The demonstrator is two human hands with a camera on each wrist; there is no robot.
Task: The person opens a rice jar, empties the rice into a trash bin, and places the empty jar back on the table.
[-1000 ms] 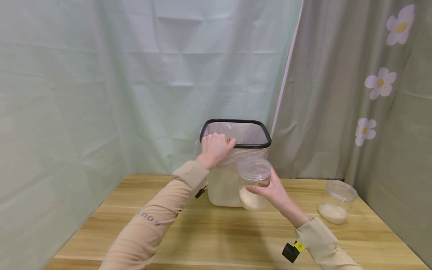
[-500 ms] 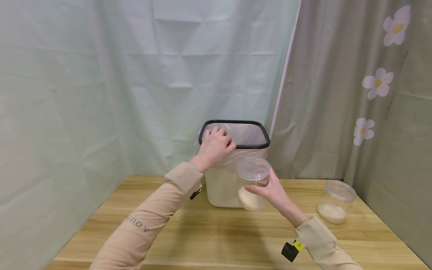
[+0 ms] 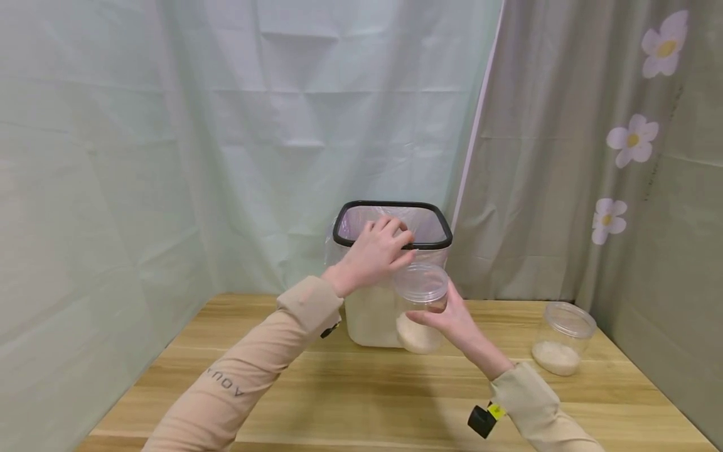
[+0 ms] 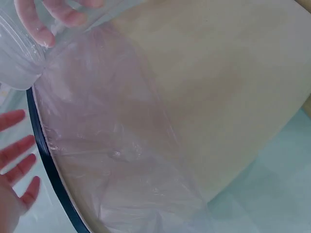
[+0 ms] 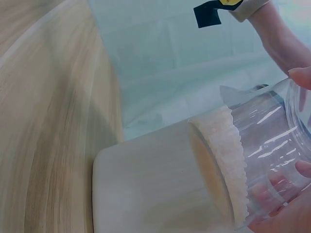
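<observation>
My right hand [image 3: 452,317] grips a clear plastic jar [image 3: 415,336] partly filled with pale, rice-like grains. It holds the jar upright in front of a cream trash bin [image 3: 369,317], above the table. In the right wrist view the grains [image 5: 223,150] sit in the lower part of the jar. My left hand [image 3: 374,254] hovers between the bin's black rim [image 3: 392,203] and the jar's clear top [image 3: 420,282], holding nothing. In the left wrist view its fingers [image 4: 19,167] are spread apart. A thin see-through bag [image 4: 112,111] lines the bin and folds down over its outside.
A second clear jar [image 3: 556,358] with a low layer of pale grains stands on the right of the wooden table [image 3: 339,402]. Pale curtains [image 3: 254,157] hang behind and at the left. A grey-beige curtain [image 3: 525,157] with white flowers hangs at the right.
My left hand has come off the bin's left front rim and moved right toward the jar's top, its fingers opening out. The right hand and its jar have shifted slightly left.
</observation>
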